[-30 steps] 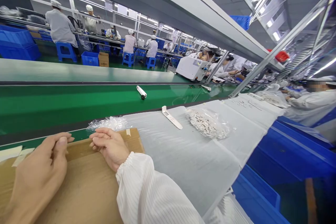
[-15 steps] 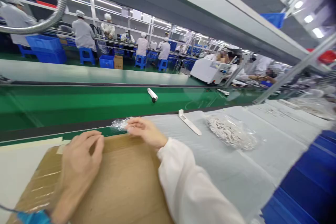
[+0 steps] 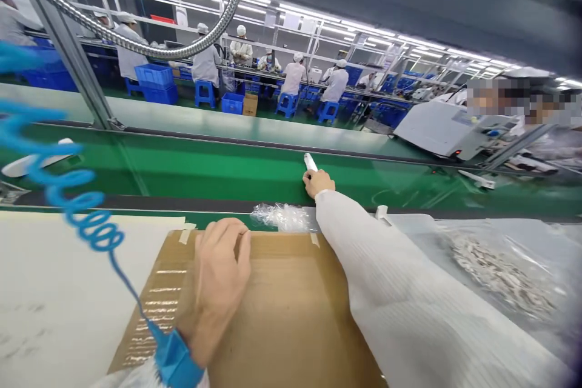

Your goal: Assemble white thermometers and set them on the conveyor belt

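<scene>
My right hand (image 3: 319,183) reaches over the green conveyor belt (image 3: 218,177). Its thumb and fingers close on the near end of a slim white plastic piece (image 3: 310,161), whose far end sticks out beyond them. My left hand (image 3: 222,264) rests on a brown cardboard sheet (image 3: 291,309), fingers loosely curled and thumb close to the index finger. The fingertips are hidden, so any object inside them does not show. Crumpled clear plastic wrap (image 3: 282,216) lies between the cardboard and the belt. A blue band (image 3: 176,359) circles my left wrist.
A coiled blue cord (image 3: 86,206) runs from the wristband. At right lies a clear bag of small white parts (image 3: 500,273); a white piece (image 3: 382,213) stands beside my right sleeve. Other white pieces lie on the belt. A white machine (image 3: 443,127) stands behind it. Several people work beyond.
My right hand has left the plastic wrap and gone forward onto the white piece on the belt. My left hand stays on the cardboard. The view has swung left.
</scene>
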Tool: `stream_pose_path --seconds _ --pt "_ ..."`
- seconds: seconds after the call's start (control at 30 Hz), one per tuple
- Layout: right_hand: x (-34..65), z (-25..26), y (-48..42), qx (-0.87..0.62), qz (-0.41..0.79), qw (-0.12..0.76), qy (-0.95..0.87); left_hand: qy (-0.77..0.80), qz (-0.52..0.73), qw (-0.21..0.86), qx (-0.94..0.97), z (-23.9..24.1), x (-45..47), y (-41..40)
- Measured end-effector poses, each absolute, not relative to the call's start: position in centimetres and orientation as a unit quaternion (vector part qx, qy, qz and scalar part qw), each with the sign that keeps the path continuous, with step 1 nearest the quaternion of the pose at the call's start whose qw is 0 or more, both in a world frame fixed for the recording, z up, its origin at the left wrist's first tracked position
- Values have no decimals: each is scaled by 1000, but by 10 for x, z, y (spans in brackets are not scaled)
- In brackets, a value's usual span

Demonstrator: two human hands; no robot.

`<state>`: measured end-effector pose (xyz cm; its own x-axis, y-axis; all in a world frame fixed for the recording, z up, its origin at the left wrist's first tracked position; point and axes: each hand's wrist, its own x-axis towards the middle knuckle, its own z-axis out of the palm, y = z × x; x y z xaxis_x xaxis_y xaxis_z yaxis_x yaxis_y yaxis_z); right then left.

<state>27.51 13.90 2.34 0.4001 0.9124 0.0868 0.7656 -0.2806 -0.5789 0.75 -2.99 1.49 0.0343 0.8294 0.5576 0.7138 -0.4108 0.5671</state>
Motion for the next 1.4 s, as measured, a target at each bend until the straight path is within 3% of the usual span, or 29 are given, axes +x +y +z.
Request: stream_pose_path --seconds 0.2,0.37,0.47,0.53,0.6,0.67,0.73,0.83,1.0,1.2,1.3,1.4 --pt "246 77 104 -717 210 317 -584 527 459 69 712 19 7 -29" --pt "222 131 17 -545 491 319 -600 488 457 4 744 21 11 -32" --pt "217 143 -22 -507 555 281 -597 462 401 79 787 22 13 -38" --pt "221 141 -36 -538 492 245 -639 461 339 197 796 25 15 -43" --pt "229 133 -42 -605 332 219 -689 445 296 336 775 28 17 -48" --pt "237 121 -46 -647 164 238 -706 419 284 448 737 32 19 -52" --pt "238 109 -50 -628 94 290 -716 413 283 514 697 34 20 -54" --pt "227 92 -55 -534 61 309 -785 424 275 532 679 35 19 -52" --pt "210 68 -54 -486 -164 239 -825 452 283 469 704 33 16 -45" --pt "203 54 -49 -504 -30 285 -815 526 320 473 630 31 21 -40" --pt "200 50 -42 -490 14 306 -816 604 326 416 596 31 17 -34" --pt "207 42 -22 -536 29 270 -800 651 372 366 551 30 6 -25"
